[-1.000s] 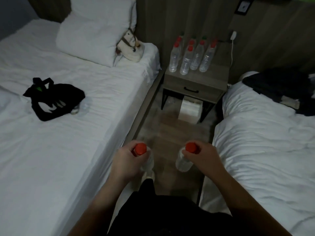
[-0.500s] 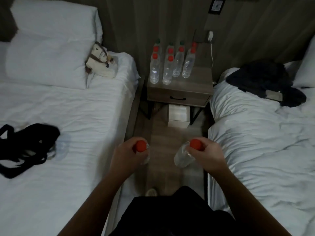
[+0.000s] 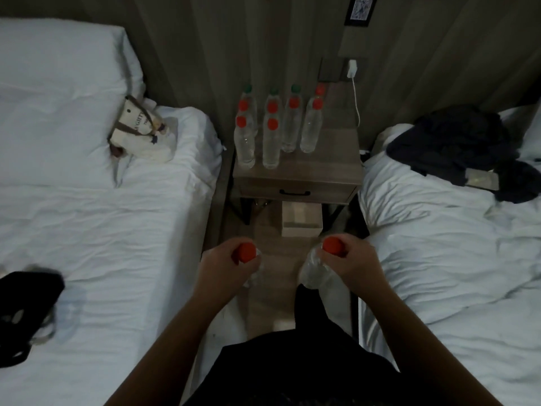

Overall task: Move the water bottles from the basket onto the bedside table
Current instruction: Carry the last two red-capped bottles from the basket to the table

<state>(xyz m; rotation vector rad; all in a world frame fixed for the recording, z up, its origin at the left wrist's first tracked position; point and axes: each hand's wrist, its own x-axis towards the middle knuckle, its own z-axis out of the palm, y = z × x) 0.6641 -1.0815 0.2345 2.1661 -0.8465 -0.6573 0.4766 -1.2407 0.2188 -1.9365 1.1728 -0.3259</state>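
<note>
Head view: left hand (image 3: 224, 266) clenches a bottle (image 3: 254, 276) just under its red cap; right hand (image 3: 352, 263) grips another bottle (image 3: 314, 271) likewise. Thin, crushable plastic, probably light, hanging below the fingers; bedside table (image 3: 330, 168) well beyond them.

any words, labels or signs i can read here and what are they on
"AUGHTY": partly cut off, on the small cream tote bag on the left bed; a smaller line under it is too blurred to read.
Framed sign on the wall: print too small to read.
Water bottles on the bedside table: no readable label.
</note>
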